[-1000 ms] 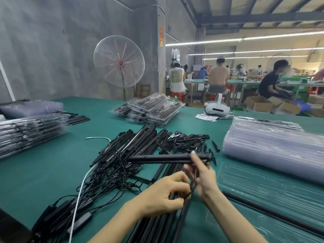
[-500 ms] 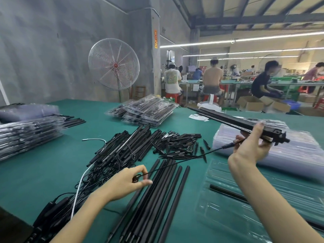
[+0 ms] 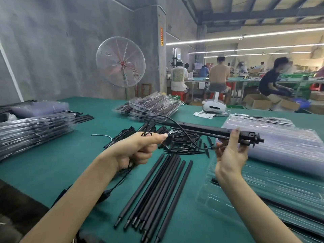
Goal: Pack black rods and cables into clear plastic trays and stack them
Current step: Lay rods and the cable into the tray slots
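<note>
My right hand [image 3: 231, 155] grips a long black bar [image 3: 210, 131] near its bracket end and holds it level above the table. A thin black cable [image 3: 185, 134] runs from that end in a loop to my left hand [image 3: 140, 148], which pinches it between thumb and fingers. Several loose black rods [image 3: 157, 190] lie side by side on the green table [image 3: 52, 163] below my hands. A clear plastic tray [image 3: 280, 193] with a black bar in it lies under my right forearm.
A pile of small black parts [image 3: 184, 142] sits behind the rods. A stack of empty clear trays [image 3: 287, 141] is at the right, packed tray stacks at the left [image 3: 31, 130] and far middle [image 3: 150, 106]. A white headset [image 3: 213, 106] and a standing fan [image 3: 121, 62] are behind.
My left hand has risen from the table and moved right with the cable, which now hangs in a slack loop. My right hand has brought the bar lower and more level.
</note>
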